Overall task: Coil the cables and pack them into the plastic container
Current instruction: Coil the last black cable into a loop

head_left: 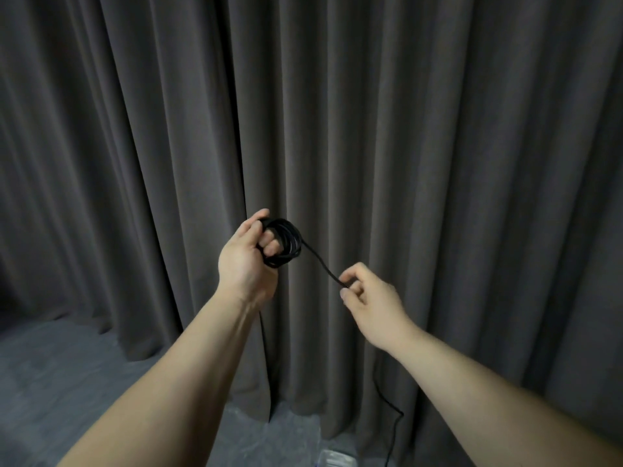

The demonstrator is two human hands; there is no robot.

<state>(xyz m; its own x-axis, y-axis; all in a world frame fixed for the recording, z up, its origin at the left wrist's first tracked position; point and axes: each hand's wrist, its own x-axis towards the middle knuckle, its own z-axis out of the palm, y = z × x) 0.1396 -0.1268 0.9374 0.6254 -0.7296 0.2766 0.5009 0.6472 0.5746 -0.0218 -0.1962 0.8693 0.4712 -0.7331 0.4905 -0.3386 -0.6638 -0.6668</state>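
A black cable coil (286, 244) of several loops is wound around the fingers of my left hand (246, 261), which grips it at chest height. One strand runs from the coil down and right to my right hand (365, 298), which pinches it between thumb and fingers. Below my right forearm the loose end of the cable (392, 409) hangs toward the floor. A bit of clear plastic (337, 458) shows at the bottom edge; I cannot tell whether it is the container.
A dark grey pleated curtain (438, 146) fills the view right behind my hands. Grey carpet floor (60, 382) shows at lower left and under the curtain hem.
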